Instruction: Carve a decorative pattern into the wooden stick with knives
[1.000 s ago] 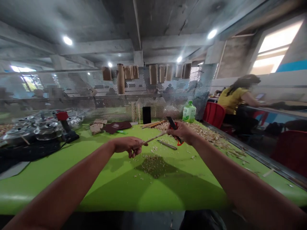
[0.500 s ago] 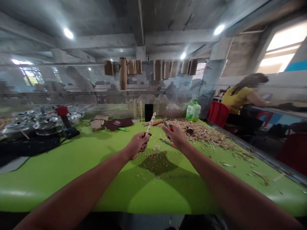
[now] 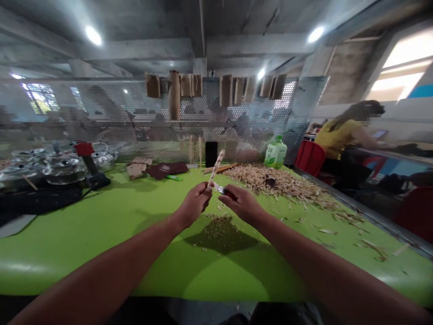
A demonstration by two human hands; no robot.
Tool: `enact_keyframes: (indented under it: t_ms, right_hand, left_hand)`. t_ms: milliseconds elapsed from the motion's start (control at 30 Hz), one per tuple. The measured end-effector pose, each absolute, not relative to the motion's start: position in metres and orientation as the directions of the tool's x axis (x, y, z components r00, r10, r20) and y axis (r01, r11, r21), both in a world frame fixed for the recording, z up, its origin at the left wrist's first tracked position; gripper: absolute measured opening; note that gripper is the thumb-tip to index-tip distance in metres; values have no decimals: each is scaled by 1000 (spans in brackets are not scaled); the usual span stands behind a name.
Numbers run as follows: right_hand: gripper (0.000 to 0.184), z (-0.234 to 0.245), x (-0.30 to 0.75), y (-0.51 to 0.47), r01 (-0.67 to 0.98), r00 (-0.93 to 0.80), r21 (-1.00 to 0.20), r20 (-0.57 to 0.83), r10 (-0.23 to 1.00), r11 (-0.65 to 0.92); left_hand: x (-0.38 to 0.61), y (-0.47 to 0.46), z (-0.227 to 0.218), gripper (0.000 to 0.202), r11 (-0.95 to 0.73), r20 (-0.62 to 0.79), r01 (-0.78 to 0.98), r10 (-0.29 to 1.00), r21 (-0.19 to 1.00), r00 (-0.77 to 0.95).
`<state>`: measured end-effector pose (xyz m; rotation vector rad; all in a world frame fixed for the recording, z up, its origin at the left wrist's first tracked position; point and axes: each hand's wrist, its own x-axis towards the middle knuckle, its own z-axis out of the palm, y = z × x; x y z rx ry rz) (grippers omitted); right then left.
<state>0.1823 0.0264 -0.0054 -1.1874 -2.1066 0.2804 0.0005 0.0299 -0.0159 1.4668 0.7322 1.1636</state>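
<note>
My left hand (image 3: 193,205) is closed around the lower part of a pale carved wooden stick (image 3: 217,165), which leans up and slightly to the right. Its surface looks notched and uneven. My right hand (image 3: 244,204) grips a knife (image 3: 221,190) by its dark, reddish handle. The short metal blade points left and reaches the stick just above my left fingers; whether it touches cannot be made out. Small wood chips (image 3: 219,226) lie scattered on the green table (image 3: 142,246) beneath both hands.
Beyond my right hand spreads a heap of wood shavings (image 3: 291,183), with a green bottle (image 3: 275,152) behind it. A black phone-like slab (image 3: 211,154) stands by the perforated screen. Sandpaper sheets (image 3: 167,169) and metal pots (image 3: 64,170) are left. A person in yellow (image 3: 338,135) sits right.
My right hand has come left and slightly down, bringing the knife blade from apart to the stick. A second tool that lay beside my right hand is now hidden. The view has shifted slightly.
</note>
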Motion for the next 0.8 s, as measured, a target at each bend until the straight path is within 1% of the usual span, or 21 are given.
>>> enact_keyframes:
  t_ms: [100,233,600,700,800]
  right_hand:
    - [30,-7,182,26,696,-333,-465,467,819,548]
    - [31,-6,180,23,743,-325,-420,454,829,521]
    - [32,-6,180,23,756,-317,-393,481,817,524]
    - [34,-5,180,23,753,-321,-389,488,812,531]
    - [34,-6,179,22,746,-337,-383,488,805,545]
  left_hand:
    - [1,28,-16,25,-266,279,-85,905,960,321]
    - [1,25,-14,27,-293,300,-70,900,953,316]
    - [2,20,-8,23,-328,298,26,887,944,352]
    - [1,19,-7,25,-435,377,101,857,895,352]
    - [0,21,-9,31,-531,455,247,836,810,307]
